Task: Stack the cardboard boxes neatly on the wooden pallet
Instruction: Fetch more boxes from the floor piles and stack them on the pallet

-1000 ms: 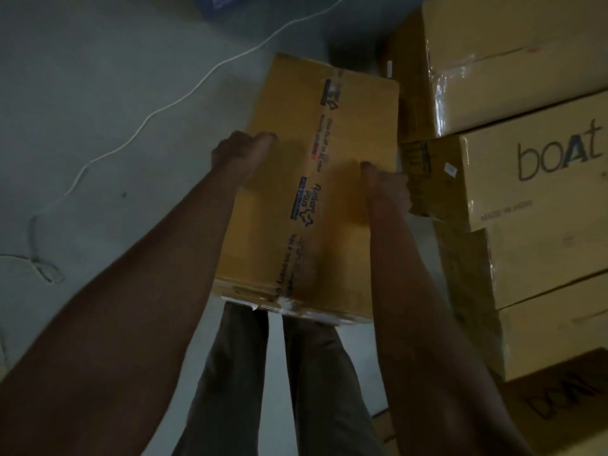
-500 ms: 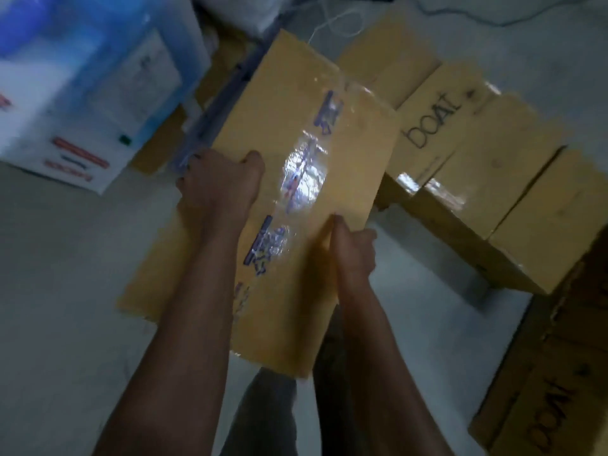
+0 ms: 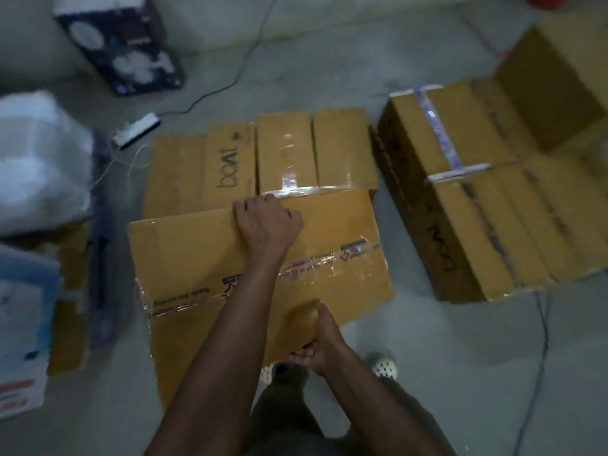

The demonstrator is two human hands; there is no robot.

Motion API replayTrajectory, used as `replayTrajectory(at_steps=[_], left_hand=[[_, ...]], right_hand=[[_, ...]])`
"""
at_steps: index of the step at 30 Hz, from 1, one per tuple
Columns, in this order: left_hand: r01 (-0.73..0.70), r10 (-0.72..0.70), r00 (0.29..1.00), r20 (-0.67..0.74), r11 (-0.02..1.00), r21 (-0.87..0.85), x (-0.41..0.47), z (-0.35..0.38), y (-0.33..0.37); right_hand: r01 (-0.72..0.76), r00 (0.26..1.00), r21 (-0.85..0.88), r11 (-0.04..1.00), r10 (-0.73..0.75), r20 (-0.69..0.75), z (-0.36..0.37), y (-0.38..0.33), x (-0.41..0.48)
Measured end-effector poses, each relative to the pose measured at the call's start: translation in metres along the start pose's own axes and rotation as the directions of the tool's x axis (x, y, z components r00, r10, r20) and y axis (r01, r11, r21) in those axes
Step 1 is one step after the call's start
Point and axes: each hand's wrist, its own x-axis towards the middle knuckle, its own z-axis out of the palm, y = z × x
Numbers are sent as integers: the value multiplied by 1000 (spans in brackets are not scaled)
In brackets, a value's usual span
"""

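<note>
I hold a large taped cardboard box (image 3: 204, 258) flat in front of me. My left hand (image 3: 268, 222) curls over its far edge. My right hand (image 3: 320, 343) grips its near edge, thumb on top and fingers underneath. Just beyond the held box, two low boxes (image 3: 286, 153) lie side by side on the floor, one marked "boat". No wooden pallet is visible under them.
A second stack of cardboard boxes (image 3: 467, 199) stands to the right. A dark printed carton (image 3: 121, 44) sits far left, a white sack (image 3: 39, 159) and a blue-white carton (image 3: 23, 324) at the left. Cables and a power strip (image 3: 136, 130) lie on the grey floor.
The view swung from a tall stack to the low boxes on the floor. The held box turned from lengthwise to crosswise and came down close over the two low boxes.
</note>
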Motion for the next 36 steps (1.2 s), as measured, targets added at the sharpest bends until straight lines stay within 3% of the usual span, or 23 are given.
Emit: replayTrajectory(at_steps=[5,9,12,16,18,22,26,30,36], left_hand=[[-186,189,981,-52,981,63,-27,-6,149],[-221,225,971,-87,974,55,-26,-24,244],[-188,183,977,-110,982,-35,-9,-41,297],[-172,159,982,-105,977,-129,14,-49,347],[-164,152,986,-75,965,-205,28,-45,373],[-155,165,986,1,932,-328,52,-35,432],[-86,132,989,64,873,-479,56,-33,498],[38,55,987,153,836,-548,51,-19,561],[173,-16,967,254,774,-609,67,10,630]], right_hand=[[113,993,76,991,-110,-34,-107,-72,-28],[278,960,75,958,-273,-63,-181,-146,-69],[432,884,-28,902,-429,-187,-222,-206,-89],[522,772,-168,836,-547,-323,-258,-277,-107],[556,679,-271,786,-618,-396,-273,-314,-114],[473,512,-478,740,-673,-534,-308,-392,-122],[392,419,-502,771,-635,-649,-353,-470,-136],[385,292,-559,735,-671,-681,-393,-535,-131],[253,233,-669,698,-716,-659,-425,-637,-115]])
